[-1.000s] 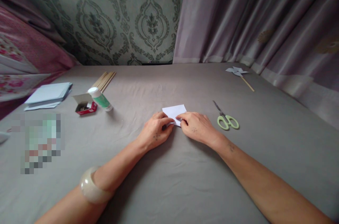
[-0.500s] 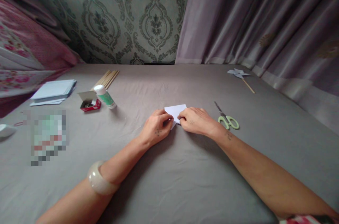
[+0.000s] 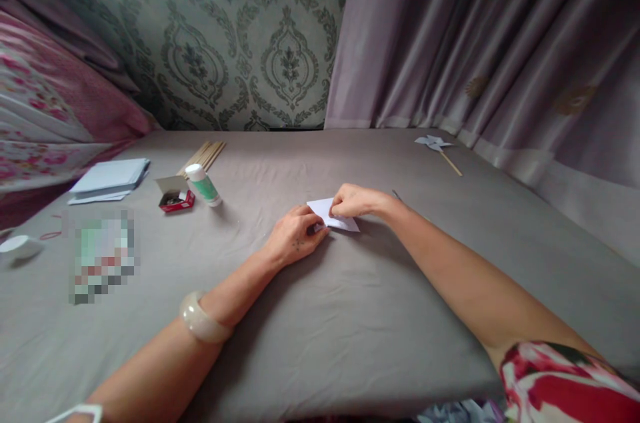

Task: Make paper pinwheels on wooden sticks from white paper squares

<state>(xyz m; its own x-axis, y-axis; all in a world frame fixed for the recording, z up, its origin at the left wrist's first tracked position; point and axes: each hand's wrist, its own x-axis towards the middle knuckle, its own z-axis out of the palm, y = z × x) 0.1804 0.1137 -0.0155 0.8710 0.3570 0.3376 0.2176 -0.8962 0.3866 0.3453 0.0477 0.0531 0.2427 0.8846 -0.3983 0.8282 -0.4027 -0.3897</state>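
Observation:
A small white folded paper point(image 3: 334, 218) lies on the grey cloth-covered surface point(image 3: 350, 316) in the middle. My left hand point(image 3: 295, 238) rests at its left corner, fingers curled and pinching the paper's edge. My right hand point(image 3: 353, 200) sits on the far side of the paper, fingertips pressed together on its upper edge. A pale bangle circles my left wrist. The scissors' blade tip point(image 3: 397, 195) shows just behind my right wrist; the handles are hidden by my arm.
At the left lie a glue stick point(image 3: 203, 185), an open red box point(image 3: 175, 196), wooden sticks point(image 3: 203, 155), a stack of white paper point(image 3: 110, 177) and a tape roll point(image 3: 19, 247). A paper pinwheel on a stick point(image 3: 437, 145) lies far right by the curtain.
My right hand moved from the paper's near right corner up to its far edge, and my arm now covers the scissors. My left hand stayed on the left corner. The view shifted slightly.

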